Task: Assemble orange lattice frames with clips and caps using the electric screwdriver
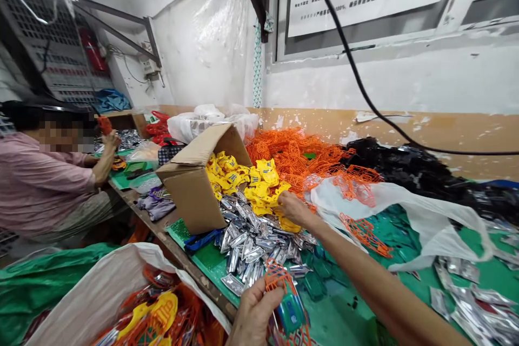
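Observation:
My left hand (255, 311) is at the bottom centre, fingers closed on an orange plastic frame (276, 275) with a green and blue toy piece (290, 311) under it. My right hand (292, 206) reaches out over the bench, its fingers closed on a yellow plastic part (288, 224) at the edge of the yellow pile (251, 181). Several silver foil packets (251, 243) lie heaped between my two hands.
A tipped cardboard box (194, 186) spills yellow parts. Orange frames (300, 157), black parts (413, 170) and a white plastic bag (421, 216) cover the green bench (340, 313). A sack (105, 292) of orange and yellow parts stands at lower left. Another person (40, 178) works at far left.

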{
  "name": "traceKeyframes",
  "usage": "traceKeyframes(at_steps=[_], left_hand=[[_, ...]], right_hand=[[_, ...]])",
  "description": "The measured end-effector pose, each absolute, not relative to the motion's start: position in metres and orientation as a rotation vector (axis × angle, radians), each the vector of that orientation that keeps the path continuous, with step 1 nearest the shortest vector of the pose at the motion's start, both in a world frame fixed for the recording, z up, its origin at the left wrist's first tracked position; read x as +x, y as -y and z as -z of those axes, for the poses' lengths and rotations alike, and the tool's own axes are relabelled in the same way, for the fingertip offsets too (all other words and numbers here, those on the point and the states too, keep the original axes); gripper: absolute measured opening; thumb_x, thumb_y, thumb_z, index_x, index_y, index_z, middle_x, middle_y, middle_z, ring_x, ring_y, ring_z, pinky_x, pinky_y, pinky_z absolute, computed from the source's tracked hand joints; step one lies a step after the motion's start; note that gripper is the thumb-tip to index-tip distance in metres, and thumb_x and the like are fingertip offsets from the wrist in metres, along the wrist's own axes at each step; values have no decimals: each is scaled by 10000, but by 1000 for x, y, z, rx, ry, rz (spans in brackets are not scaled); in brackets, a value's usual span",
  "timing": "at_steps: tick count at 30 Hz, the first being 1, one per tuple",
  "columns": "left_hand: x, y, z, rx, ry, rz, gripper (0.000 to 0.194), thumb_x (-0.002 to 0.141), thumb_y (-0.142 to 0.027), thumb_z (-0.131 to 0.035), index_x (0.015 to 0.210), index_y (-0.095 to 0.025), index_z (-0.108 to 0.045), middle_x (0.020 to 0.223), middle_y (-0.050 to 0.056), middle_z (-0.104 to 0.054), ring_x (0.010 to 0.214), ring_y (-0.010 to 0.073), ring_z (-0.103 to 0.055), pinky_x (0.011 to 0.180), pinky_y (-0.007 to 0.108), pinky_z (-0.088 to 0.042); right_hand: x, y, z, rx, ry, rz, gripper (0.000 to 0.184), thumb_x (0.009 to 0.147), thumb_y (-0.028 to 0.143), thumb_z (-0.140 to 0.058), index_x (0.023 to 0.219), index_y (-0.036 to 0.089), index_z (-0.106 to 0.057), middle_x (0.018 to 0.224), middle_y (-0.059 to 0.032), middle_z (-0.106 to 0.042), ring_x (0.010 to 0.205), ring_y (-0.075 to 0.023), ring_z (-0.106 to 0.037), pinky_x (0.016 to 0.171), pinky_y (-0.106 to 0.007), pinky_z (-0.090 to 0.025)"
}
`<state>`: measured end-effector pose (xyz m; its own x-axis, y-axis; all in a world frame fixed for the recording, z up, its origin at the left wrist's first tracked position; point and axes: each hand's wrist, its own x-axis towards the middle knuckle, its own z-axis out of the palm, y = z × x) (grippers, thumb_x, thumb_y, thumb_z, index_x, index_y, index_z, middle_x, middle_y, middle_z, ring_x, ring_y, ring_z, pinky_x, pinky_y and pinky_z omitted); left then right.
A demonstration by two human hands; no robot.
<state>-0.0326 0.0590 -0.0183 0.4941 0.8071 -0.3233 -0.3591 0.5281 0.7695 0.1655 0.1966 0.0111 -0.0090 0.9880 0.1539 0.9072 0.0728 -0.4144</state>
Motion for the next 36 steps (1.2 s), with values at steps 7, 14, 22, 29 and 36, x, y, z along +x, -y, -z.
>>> traceKeyframes(at_steps=[7, 14, 22, 29, 36], left_hand=[[-36, -71, 23, 807, -797, -863, 353, 661, -420, -757, 886, -150, -719, 738, 29, -704, 648, 166, -603, 659, 267, -466], [-26, -62, 11, 1368, -799, -756, 357, 828, -473, -582, 954, -150, -668, 785, 15, -650, 722, 162, -569, 664, 239, -435], [-9, -48, 3, 1495, -810, -672, 273, 799, -344, -595, 973, -155, -685, 797, 18, -671, 699, 169, -545, 647, 244, -414], [-5, -44, 11, 1689, -817, -705, 137, 749, -197, -599, 859, -169, -676, 665, -1, -635, 586, 152, -520, 554, 236, -380], [-10, -38, 8, 1998, -615, -831, 488, 803, -84, -510, 1274, -189, -586, 1095, 105, -680, 993, 233, -635, 878, 330, -502]], right_hand=[[178, -115, -51, -1728, 1968, -638, 144, 792, 122, -464, 746, 185, -586, 708, 1, -569, 637, -130, -487, 558, -249, -390], [164, -35, -50, -1633, 1965, -1110, 248, 593, 50, -481, 757, 184, -610, 683, 32, -582, 606, -101, -486, 510, -195, -347], [149, -7, -4, -1485, 1288, -999, 682, 607, 88, -526, 1274, 216, -470, 1242, -80, -570, 983, -194, -605, 807, -315, -517], [137, 16, 3, -1384, 1112, -1053, 704, 711, 305, -709, 1372, 275, -471, 1352, -73, -551, 1139, -246, -586, 998, -417, -459], [137, 34, 22, -1082, 784, -957, 779, 609, 308, -838, 1311, 342, -502, 1376, -64, -547, 1237, -254, -549, 1008, -407, -471]])
